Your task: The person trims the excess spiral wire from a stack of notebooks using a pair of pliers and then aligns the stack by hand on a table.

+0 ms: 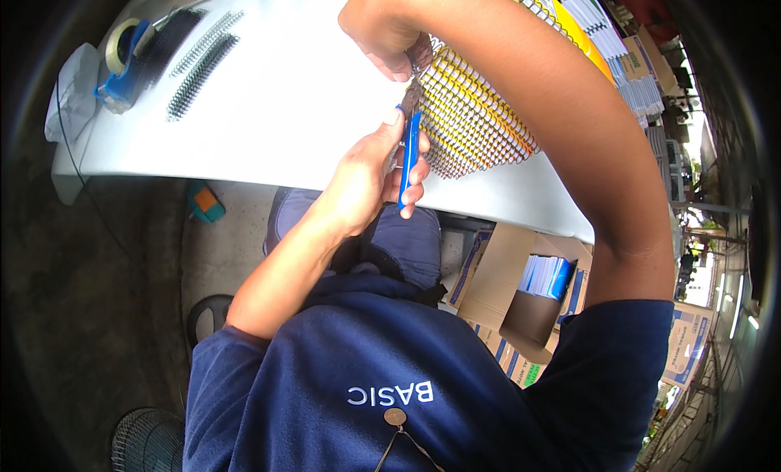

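Blue-handled pliers (412, 151) are in my left hand (364, 175), its fingers wrapped around the grips. Their dark jaws point away from me, at the near left corner of a stack of spiral-bound notebooks (476, 118). Rows of wire coils face me along the stack's side, with yellow between them. My right arm reaches over the stack from the right. My right hand (382, 37) is bent back toward me, its fingers closed together right at the jaws. What they pinch is hidden there.
Loose black wire coils (202, 78) lie on the white table (277, 122), beside a blue tape dispenser (122, 86) and a plastic bag (71, 94). Below the table's edge at right, an open carton (488, 281) holds blue-covered books (547, 277). A fan (146, 439) stands low at left.
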Tool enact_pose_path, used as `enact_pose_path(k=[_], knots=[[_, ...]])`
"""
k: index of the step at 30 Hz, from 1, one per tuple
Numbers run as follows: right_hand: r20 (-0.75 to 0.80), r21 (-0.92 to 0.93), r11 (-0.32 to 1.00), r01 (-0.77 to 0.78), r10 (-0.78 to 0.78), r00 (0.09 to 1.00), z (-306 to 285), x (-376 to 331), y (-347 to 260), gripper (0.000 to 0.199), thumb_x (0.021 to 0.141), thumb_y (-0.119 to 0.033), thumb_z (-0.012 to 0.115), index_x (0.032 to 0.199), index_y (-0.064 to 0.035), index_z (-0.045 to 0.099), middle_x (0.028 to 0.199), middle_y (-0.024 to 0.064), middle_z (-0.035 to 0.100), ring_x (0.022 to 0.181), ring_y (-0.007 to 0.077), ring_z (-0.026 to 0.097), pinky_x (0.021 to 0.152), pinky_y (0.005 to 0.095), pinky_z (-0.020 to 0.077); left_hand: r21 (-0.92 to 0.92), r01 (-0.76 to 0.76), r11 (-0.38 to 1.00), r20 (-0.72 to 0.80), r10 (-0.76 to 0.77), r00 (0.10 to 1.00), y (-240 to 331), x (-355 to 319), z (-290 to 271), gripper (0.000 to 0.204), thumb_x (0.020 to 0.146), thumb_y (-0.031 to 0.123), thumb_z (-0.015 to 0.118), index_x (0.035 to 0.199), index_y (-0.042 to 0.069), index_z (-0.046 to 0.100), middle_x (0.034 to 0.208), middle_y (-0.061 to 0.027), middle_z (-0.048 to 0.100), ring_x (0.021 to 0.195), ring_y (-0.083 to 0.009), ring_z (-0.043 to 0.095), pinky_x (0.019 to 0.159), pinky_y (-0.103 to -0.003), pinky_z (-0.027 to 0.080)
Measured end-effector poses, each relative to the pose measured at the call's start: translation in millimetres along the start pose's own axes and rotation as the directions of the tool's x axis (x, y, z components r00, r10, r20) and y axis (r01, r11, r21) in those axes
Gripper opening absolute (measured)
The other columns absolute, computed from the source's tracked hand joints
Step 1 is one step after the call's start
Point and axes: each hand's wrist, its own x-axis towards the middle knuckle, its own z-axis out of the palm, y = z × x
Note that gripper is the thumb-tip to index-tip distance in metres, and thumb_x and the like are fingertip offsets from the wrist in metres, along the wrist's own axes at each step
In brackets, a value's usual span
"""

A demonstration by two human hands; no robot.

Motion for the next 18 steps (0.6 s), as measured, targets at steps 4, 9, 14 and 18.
enact_pose_path(k=[4,9,14,18], knots=[[-0.012,0.029,0.999,0.02,-0.019,1.0,-1,2,4,0.027,0.068,-0.011,0.071,0.092,0.001,0.068,0.086,0.0135,0.068,0.078,0.0217,0.065,0.069,0.0333,0.0517,0.035,0.01,0.999,-0.051,-0.008,0.999,4,-3,15,0.054,0.096,0.049,0.027,0.108,0.001,0.048,0.079,-0.0105,0.056,0.066,-0.0218,0.06,0.06,-0.036,0.055],[-0.022,0.04,0.999,0.027,-0.026,0.999,-4,0,4,0.027,0.069,-0.011,0.071,0.092,0.001,0.068,0.085,0.0135,0.068,0.078,0.0216,0.065,0.069,0.0333,0.0518,-0.059,-0.021,0.998,-0.054,0.018,0.998,7,2,15,0.054,0.096,0.049,0.028,0.108,0.0,0.048,0.078,-0.0109,0.056,0.065,-0.0224,0.06,0.059,-0.035,0.054],[-0.034,0.049,0.998,0.04,-0.038,0.999,-4,1,6,0.026,0.069,-0.011,0.071,0.092,0.001,0.068,0.085,0.0136,0.068,0.078,0.0214,0.065,0.069,0.0332,0.052,-0.071,-0.035,0.997,0.072,0.04,0.997,4,-3,9,0.054,0.096,0.049,0.027,0.107,0.001,0.049,0.077,-0.0109,0.055,0.066,-0.0215,0.059,0.06,-0.035,0.055],[-0.048,0.055,0.997,0.051,-0.049,0.998,-2,2,6,0.026,0.069,-0.011,0.071,0.092,0.001,0.068,0.085,0.0136,0.068,0.078,0.0213,0.065,0.068,0.0332,0.0521,-0.092,-0.018,0.996,-0.141,0.005,0.99,14,-1,37,0.052,0.096,0.049,0.027,0.104,0.002,0.049,0.074,-0.009,0.053,0.061,-0.0198,0.055,0.054,-0.034,0.053]])
